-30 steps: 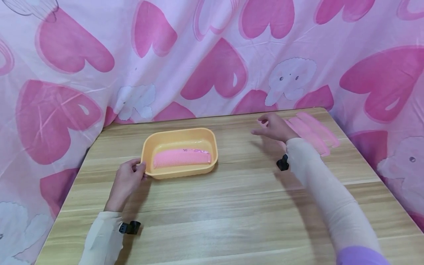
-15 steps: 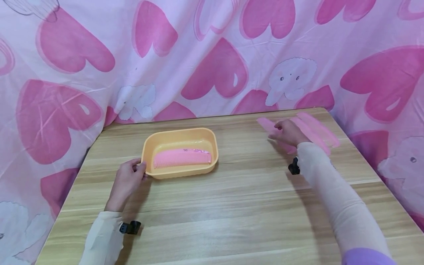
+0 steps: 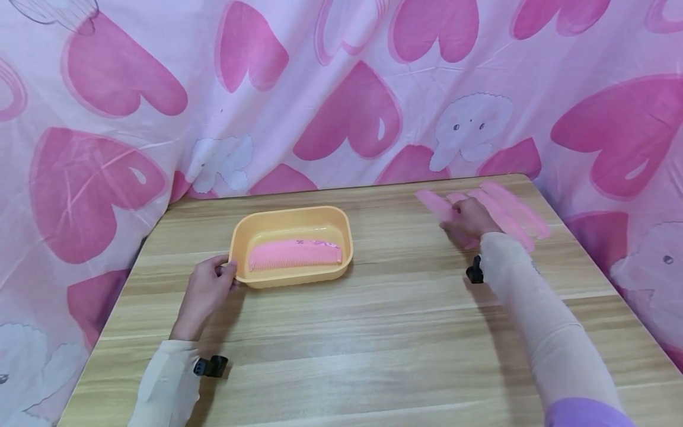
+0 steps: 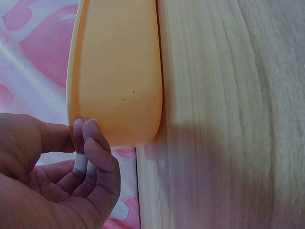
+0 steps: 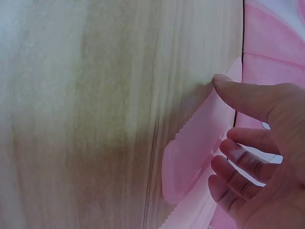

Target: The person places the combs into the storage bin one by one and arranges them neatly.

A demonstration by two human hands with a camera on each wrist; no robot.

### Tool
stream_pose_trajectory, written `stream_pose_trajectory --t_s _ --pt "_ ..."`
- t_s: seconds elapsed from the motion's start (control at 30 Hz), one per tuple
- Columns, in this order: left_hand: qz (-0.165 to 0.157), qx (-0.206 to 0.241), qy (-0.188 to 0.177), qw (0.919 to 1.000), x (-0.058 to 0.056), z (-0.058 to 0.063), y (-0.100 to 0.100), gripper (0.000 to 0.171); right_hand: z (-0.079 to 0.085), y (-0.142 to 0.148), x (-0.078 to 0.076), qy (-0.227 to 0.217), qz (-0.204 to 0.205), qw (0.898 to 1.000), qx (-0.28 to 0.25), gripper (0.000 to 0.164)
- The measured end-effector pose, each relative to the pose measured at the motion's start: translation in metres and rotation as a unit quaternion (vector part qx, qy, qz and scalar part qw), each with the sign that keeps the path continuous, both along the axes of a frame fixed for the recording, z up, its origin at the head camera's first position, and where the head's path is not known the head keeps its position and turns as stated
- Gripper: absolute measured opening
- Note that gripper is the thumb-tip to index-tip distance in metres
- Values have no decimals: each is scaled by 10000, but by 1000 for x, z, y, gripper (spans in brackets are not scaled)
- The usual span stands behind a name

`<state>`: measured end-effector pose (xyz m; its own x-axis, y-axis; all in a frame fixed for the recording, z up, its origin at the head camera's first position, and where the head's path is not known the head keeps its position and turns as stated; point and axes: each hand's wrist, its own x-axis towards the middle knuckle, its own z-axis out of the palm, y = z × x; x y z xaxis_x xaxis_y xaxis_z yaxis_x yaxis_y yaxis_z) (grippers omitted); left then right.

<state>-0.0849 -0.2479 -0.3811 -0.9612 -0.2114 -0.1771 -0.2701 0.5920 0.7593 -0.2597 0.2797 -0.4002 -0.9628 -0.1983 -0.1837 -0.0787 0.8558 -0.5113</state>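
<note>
My left hand (image 3: 205, 290) pinches the left end of a yellow plastic tray (image 3: 296, 279) between thumb and fingers; the left wrist view shows the fingertips on the tray's rim (image 4: 71, 95). Flat inside the tray lies a pink comb (image 3: 295, 255) with printed decoration near one end. My right hand (image 3: 471, 217) is low over the leftmost of several pink combs (image 3: 433, 203) at the table's back right. In the right wrist view, the thumb and fingers are spread to either side of that comb (image 5: 195, 138); whether they touch it is unclear.
More pink combs (image 3: 514, 207) lie side by side, slanted, toward the right edge of the wooden table (image 3: 341, 344). A pink curtain (image 3: 341, 101) with hearts hangs behind the table and along its sides.
My right hand has moved right and slightly down from beyond the combs' left end to the leftmost comb, its fingers now lower. The left hand and tray have stayed put.
</note>
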Motion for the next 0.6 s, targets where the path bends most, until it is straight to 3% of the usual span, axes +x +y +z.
stream_pose_trajectory --t_s 0.17,0.6 --pt "51 22 -53 10000 0 1 1 42 -2 0 0 -237 -230 9994 -70 64" --pt "40 50 -50 10000 1 2 2 42 -1 -7 -1 -351 14 9993 -107 47"
